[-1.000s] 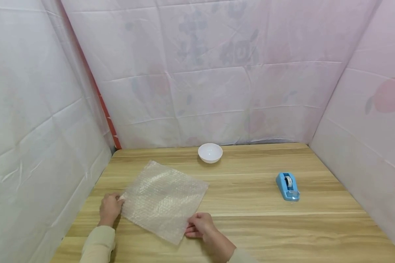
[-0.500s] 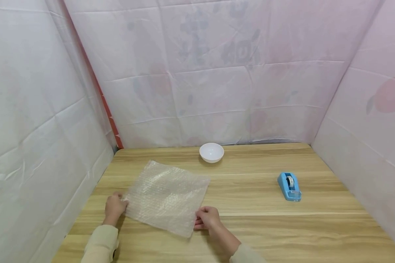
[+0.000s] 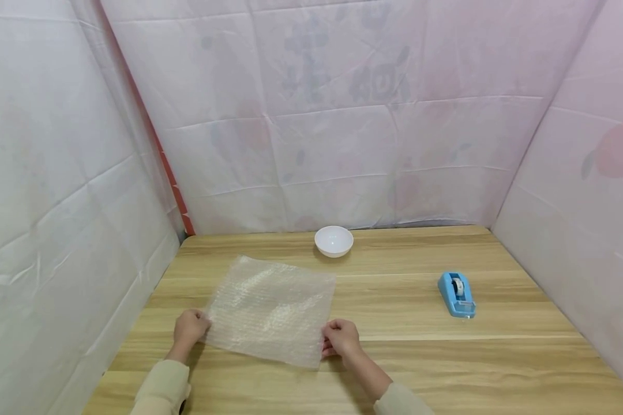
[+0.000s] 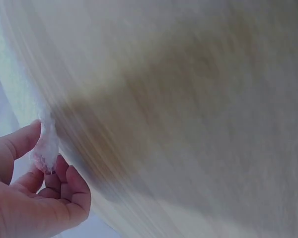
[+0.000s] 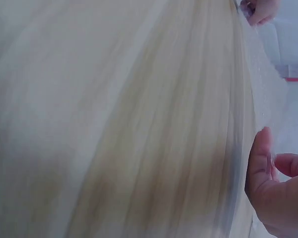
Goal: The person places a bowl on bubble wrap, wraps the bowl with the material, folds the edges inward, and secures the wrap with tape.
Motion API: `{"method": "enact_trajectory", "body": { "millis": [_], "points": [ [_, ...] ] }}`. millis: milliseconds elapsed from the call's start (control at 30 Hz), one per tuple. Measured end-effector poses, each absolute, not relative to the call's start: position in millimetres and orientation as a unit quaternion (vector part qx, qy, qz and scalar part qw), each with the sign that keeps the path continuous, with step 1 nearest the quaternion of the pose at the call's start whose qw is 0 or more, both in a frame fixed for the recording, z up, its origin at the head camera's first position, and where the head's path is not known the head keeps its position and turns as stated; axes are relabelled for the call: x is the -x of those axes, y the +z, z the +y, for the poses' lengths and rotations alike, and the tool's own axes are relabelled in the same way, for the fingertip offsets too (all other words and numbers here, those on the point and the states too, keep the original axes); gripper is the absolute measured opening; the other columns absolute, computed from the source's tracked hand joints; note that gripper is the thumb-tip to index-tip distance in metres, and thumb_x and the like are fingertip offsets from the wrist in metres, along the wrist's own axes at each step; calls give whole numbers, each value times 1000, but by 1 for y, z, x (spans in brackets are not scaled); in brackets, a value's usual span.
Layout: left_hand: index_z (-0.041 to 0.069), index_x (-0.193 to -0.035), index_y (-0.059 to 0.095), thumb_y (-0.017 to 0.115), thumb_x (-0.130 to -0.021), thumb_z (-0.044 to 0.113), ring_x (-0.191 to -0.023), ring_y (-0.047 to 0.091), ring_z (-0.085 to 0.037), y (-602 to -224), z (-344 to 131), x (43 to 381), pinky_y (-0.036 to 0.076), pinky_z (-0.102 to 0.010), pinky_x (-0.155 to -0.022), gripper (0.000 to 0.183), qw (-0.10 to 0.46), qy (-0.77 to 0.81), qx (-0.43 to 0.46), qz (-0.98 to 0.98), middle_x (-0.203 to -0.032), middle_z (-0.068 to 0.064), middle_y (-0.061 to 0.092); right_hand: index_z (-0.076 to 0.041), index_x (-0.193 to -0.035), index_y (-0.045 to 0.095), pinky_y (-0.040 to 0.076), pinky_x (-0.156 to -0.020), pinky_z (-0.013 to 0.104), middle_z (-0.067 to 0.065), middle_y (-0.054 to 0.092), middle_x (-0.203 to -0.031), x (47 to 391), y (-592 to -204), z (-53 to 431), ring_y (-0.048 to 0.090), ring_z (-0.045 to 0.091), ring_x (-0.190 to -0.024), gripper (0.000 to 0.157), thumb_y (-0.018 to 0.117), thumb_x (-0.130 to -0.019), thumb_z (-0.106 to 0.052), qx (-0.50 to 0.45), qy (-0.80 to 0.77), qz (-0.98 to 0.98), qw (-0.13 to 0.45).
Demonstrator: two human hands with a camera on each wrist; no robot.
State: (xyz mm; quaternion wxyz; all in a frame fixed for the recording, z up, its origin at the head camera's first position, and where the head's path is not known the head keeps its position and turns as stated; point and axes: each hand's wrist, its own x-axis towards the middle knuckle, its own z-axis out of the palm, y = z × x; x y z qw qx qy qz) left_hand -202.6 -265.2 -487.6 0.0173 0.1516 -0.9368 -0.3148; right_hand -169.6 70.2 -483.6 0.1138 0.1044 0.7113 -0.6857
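Legible text: none in any of the three views. Noted in the head view: grey, character-like marks on the upper part of the pale rear cloth (image 3: pixel 337 138). A left-hand group (image 3: pixel 308 43) and a right-hand group (image 3: pixel 383 83) stand side by side, the right-hand one slightly lower. Both are faint and blurred; wording and script cannot be determined.

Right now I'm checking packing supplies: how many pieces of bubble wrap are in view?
1. The bubble wrap is between the left hand and right hand, which pinch its edges. A piece underneath might be hidden.
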Motion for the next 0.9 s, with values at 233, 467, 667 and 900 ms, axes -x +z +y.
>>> {"method": "enact_trajectory", "body": {
  "millis": [233, 467, 667, 900],
  "points": [
    [-8, -73, 61, 64, -73, 5, -63, 51, -20, -490, -253, 198, 40, -26, -55, 13, 45, -355, -121, -926, -65, -10, 58, 11, -89, 57, 49, -44, 22, 3, 52, -62, 175, -485, 88, 51, 9, -49, 12, 53, -85, 1, -125, -657, 739, 87],
    [-9, -75, 60, 63, -74, 4, -65, 51, -18, -488, -237, 197, 41, -24, -56, 13, 28, -396, -109, -911, -67, -10, 57, 11, -89, 57, 48, -43, 23, 4, 52, -60, 180, -484, 109, 50, 10, -49, 11, 52, -85, 2, -137, -628, 763, 72],
    [-9, -78, 59, 62, -78, 3, -62, 49, -15, -489, -227, 196, 42, -24, -52, 13, -1, -433, -112, -895, -69, -9, 55, 11, -86, 58, 47, -43, 24, 4, 52, -60, 185, -482, 124, 50, 11, -49, 11, 52, -84, 1, -140, -603, 783, 57],
    [-8, -78, 58, 63, -78, 4, -64, 49, -15, -487, -214, 193, 41, -24, -53, 14, -10, -448, -105, -888, -70, -9, 55, 8, -84, 59, 47, -43, 24, 3, 51, -58, 187, -484, 138, 49, 11, -48, 11, 52, -83, 0, -149, -577, 801, 51]
  ]
}}
